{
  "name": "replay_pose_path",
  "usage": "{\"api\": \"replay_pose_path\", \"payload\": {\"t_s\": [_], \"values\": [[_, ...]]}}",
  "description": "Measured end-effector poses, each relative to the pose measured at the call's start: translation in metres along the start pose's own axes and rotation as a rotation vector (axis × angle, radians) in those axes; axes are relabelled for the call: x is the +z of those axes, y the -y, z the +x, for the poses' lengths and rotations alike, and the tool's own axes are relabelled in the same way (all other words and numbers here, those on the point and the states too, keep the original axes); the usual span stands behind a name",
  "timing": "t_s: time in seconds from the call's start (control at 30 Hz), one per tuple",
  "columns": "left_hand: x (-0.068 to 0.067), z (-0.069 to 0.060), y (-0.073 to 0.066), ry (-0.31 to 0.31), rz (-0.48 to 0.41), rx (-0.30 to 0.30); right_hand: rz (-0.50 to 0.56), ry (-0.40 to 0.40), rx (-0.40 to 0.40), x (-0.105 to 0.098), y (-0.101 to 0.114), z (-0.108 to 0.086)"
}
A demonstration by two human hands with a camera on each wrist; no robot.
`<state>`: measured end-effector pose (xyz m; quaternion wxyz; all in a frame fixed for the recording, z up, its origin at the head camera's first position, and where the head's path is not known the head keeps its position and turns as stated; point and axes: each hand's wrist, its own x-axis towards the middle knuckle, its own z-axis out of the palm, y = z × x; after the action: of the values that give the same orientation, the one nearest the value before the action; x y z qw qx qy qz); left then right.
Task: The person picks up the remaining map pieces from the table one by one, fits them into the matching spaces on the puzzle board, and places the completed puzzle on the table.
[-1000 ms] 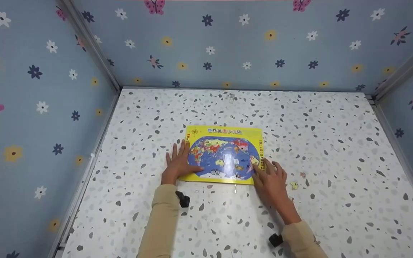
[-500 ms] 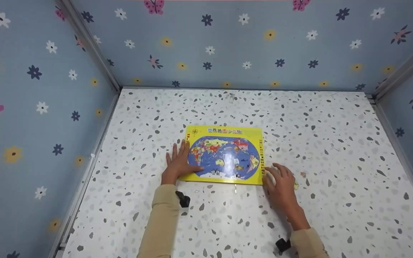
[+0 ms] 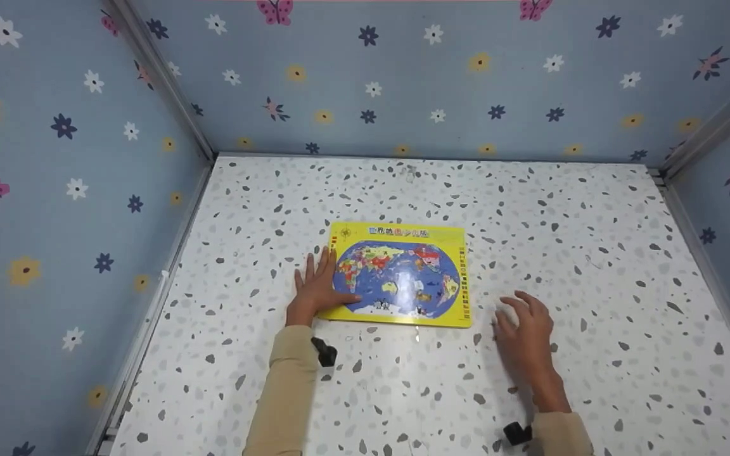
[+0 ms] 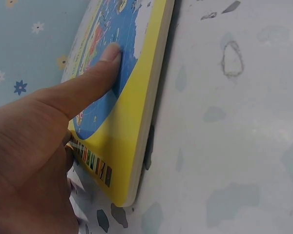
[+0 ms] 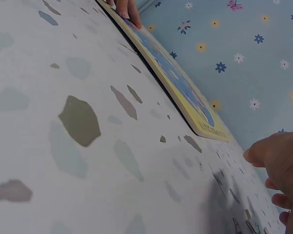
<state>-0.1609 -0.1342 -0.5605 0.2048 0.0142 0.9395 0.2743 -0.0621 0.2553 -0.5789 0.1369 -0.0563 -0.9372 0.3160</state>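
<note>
A yellow-bordered world map puzzle [image 3: 403, 320] lies flat on the speckled table, with a blue map and printed characters along its top. My left hand [image 3: 317, 292] rests at its left side, fingers spread along the edge. In the left wrist view, the thumb of my left hand [image 4: 44, 122] presses on the map face. To the right of the puzzle, apart from it, my right hand [image 3: 526, 339] hovers low over the table with loosely bent fingers and nothing visible in them. Beyond the thumb in the right wrist view, a small yellowish piece [image 5: 248, 214] lies on the table, partly shown.
The white table [image 3: 612, 285] has grey speckles. Blue flowered panels [image 3: 403, 82] stand behind it and at both sides. A dark clip-like object [image 3: 325, 352] sits by the left cuff, and a similar one [image 3: 517, 433] by the right cuff.
My right hand has left the puzzle's lower right part and moved right, over the spot where small loose pieces showed before. The left hand and the puzzle have stayed in place.
</note>
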Motion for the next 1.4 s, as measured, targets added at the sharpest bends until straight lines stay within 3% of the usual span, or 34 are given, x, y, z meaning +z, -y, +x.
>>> {"api": "replay_pose_path", "payload": {"t_s": [0.23, 0.47, 0.63, 1.07, 1.4], "values": [[0.001, 0.000, 0.001, 0.000, -0.009, -0.009, 0.006, -0.032, 0.039, -0.015, -0.020, 0.003], [0.000, -0.001, -0.001, -0.002, -0.011, -0.009, 0.001, 0.000, 0.183, -0.032, -0.034, 0.003], [0.000, -0.001, -0.001, -0.006, -0.013, -0.007, -0.017, 0.034, 0.241, -0.037, -0.039, 0.002], [0.000, 0.001, -0.001, -0.004, -0.004, -0.009, -0.049, 0.060, 0.258, -0.038, -0.049, 0.009], [0.001, 0.001, -0.001, 0.002, -0.008, -0.024, -0.036, 0.029, 0.205, -0.036, -0.054, 0.010]]}}
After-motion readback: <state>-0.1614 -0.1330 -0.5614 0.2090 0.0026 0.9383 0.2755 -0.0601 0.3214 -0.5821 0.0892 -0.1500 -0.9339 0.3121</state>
